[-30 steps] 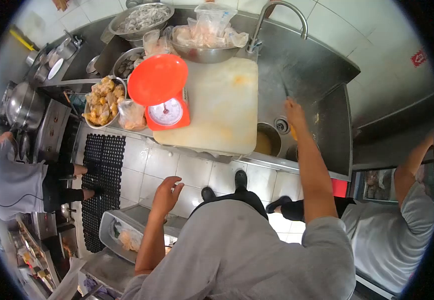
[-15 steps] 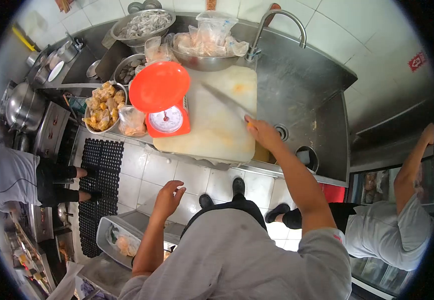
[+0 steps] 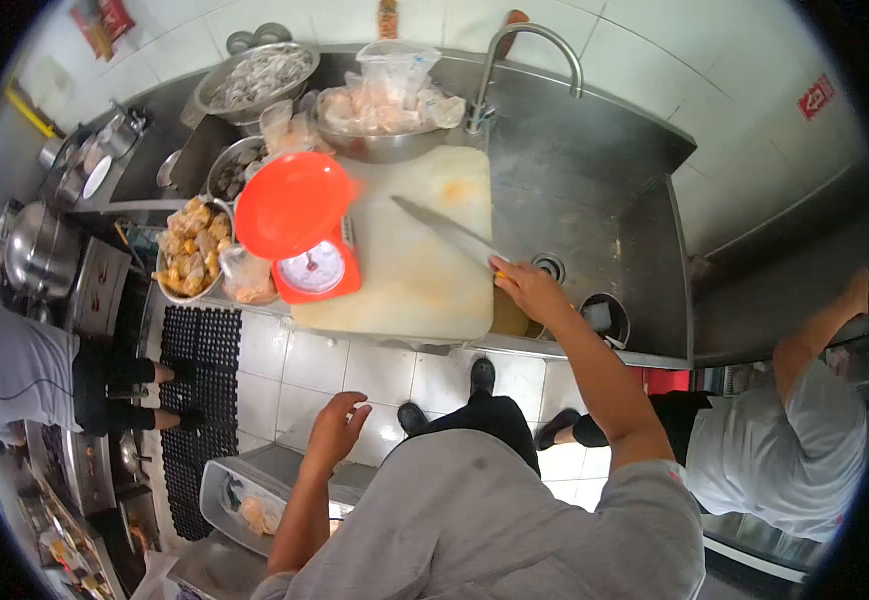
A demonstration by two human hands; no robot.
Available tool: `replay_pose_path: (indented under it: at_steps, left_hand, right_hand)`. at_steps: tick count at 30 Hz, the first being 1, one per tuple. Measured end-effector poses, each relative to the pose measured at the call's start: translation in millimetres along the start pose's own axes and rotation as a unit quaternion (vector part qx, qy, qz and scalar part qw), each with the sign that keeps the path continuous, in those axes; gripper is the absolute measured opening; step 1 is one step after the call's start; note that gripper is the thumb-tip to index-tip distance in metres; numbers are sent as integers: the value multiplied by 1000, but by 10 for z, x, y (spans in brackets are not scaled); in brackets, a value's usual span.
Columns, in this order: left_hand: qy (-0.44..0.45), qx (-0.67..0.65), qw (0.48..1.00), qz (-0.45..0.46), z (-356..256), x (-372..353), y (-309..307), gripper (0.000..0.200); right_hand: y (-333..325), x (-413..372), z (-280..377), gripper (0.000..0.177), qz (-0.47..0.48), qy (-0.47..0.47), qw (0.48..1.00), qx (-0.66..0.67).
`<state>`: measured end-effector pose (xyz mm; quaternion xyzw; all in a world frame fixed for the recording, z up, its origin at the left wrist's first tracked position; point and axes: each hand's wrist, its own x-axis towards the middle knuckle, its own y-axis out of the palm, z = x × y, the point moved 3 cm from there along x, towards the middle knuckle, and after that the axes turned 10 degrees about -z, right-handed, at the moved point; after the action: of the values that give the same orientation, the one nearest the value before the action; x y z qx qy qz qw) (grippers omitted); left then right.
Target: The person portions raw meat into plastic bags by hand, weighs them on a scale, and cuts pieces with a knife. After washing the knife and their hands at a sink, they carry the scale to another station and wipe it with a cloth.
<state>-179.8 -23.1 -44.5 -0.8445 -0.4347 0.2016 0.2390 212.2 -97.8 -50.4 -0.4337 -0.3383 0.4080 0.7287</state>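
Observation:
My right hand (image 3: 534, 292) grips a knife (image 3: 446, 228) by its handle at the right edge of a white cutting board (image 3: 394, 310). The long blade points to the far left, low over the board. My left hand (image 3: 337, 428) hangs over the floor in front of my body, fingers loosely bent and apart, with nothing in it. On the board's left side stands a red kitchen scale (image 3: 316, 270) with a bare red pan (image 3: 294, 205) and a round dial.
A bowl of yellowish pieces (image 3: 194, 245) and a plastic bag (image 3: 246, 275) lie left of the scale. Behind are metal bowls (image 3: 384, 150) with bagged food. A steel sink (image 3: 594, 190) adjoins the board. One person (image 3: 754, 440) stands right, another (image 3: 24, 350) left.
My view has shifted slightly, so the counter appears lower and further left. My right hand has drawn the knife a little to the right and nearer me. The left hand stays bare.

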Motion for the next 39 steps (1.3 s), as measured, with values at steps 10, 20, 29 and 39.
replay_pose_path:
  at_steps: [10, 20, 29, 39]
  left_hand:
    - [324, -13, 946, -20, -1914, 1809, 912, 23]
    - [220, 63, 955, -190, -2373, 5686, 2727, 48]
    - [24, -272, 949, -158, -2408, 5294, 2767, 37]
    - [-116, -530, 832, 119, -2727, 4009, 2724, 43]
  right_hand:
    - [-713, 98, -1122, 38, -151, 213, 953, 153]
    - [-703, -126, -1748, 42, -130, 209, 934, 259]
    - [-1048, 194, -1840, 43, -162, 130, 954, 218]
    - [-969, 1143, -1353, 49, -225, 108, 943, 219]
